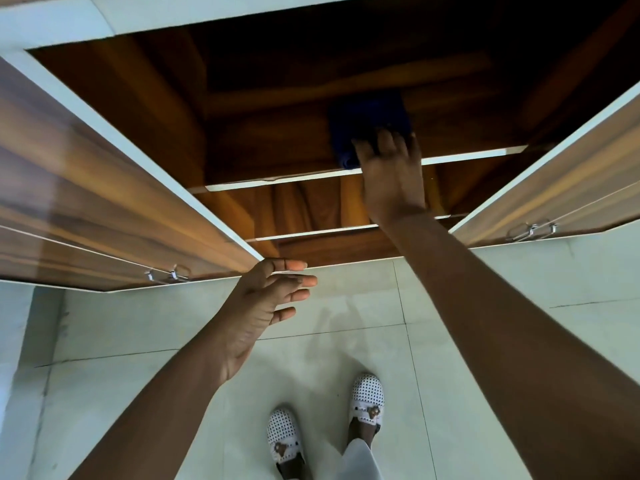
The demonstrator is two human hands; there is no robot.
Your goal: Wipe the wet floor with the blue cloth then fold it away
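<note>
Right hand [391,178] presses the folded dark-blue cloth [367,126] near the glossy wooden shelf's white front edge [277,179], grip spread flat; left hand [266,299] hovers, fingers loose.

Dark blue cloth [367,119], folded into a compact bundle, lying on a wooden cupboard shelf [277,157], near its front edge

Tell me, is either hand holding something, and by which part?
The right hand rests on the blue cloth's near edge on the cupboard shelf; a grip cannot be told. The left hand holds nothing.
</note>
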